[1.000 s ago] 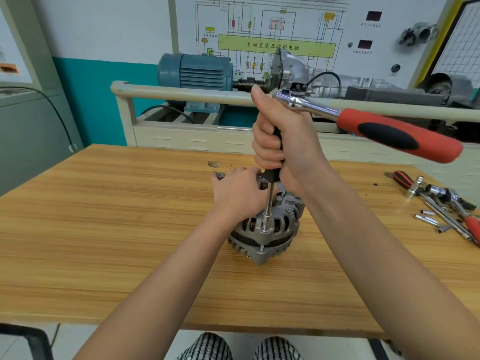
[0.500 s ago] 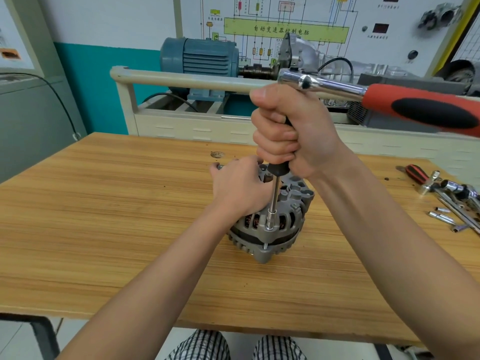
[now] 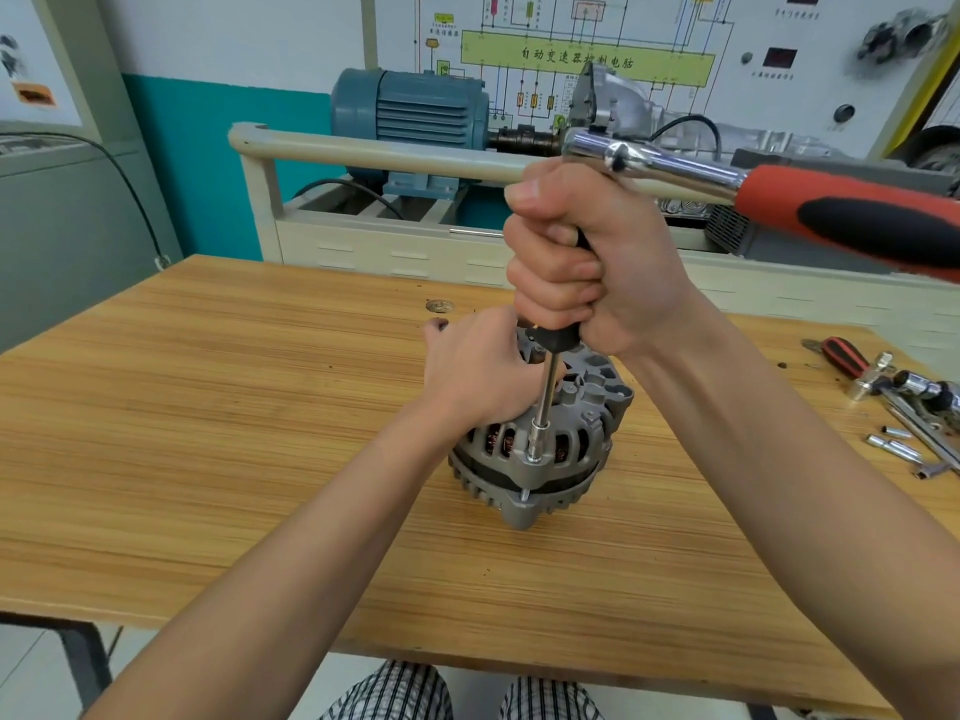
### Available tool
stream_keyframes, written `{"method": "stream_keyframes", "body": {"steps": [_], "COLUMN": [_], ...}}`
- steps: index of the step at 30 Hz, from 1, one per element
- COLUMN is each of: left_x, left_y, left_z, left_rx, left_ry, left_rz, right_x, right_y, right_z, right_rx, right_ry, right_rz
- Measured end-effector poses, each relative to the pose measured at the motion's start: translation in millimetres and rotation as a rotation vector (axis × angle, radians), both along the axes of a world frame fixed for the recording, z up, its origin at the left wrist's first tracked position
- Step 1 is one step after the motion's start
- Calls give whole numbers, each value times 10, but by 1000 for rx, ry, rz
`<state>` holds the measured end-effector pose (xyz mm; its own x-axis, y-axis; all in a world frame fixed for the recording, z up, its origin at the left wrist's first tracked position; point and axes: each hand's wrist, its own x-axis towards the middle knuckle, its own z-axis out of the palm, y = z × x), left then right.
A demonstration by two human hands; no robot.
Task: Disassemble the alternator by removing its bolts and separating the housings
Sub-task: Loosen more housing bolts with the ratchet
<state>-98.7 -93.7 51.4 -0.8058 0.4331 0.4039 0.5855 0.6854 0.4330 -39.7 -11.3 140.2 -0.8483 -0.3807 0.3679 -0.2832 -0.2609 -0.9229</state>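
A grey alternator [image 3: 566, 449] stands upright on the wooden table [image 3: 208, 433]. My left hand [image 3: 478, 371] grips its top left side. My right hand [image 3: 587, 262] is wrapped round the black grip of a vertical extension bar [image 3: 545, 402]. The bar's socket sits on a bolt [image 3: 524, 493] at the alternator's near edge. A ratchet [image 3: 779, 200] with a chrome head and a red and black handle is fixed on top of the bar and points right.
Loose sockets [image 3: 893, 444], a red-handled tool [image 3: 844, 356] and another ratchet [image 3: 924, 392] lie at the table's right end. A small washer [image 3: 439, 305] lies behind the alternator. A beige rail [image 3: 389, 155], blue motor [image 3: 410, 114] and wiring board stand behind.
The ratchet handle has swung slightly toward me on the right and the view has moved a little closer. Both hands keep their holds.
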Motion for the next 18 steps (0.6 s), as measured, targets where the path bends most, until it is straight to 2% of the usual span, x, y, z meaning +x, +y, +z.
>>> {"method": "stream_keyframes", "body": {"steps": [9,18], "left_x": [-22,-77], "left_y": [-9,9], "left_z": [9,-15], "left_rx": [12,7], "left_ry": [-23,-73], "left_rz": [-31,-12], "right_x": [-24,78], "right_y": [-3,95], "right_z": [0,-53], "right_rx": [17,-79], "right_ry": [23,44], "right_rz": [34,-225]}}
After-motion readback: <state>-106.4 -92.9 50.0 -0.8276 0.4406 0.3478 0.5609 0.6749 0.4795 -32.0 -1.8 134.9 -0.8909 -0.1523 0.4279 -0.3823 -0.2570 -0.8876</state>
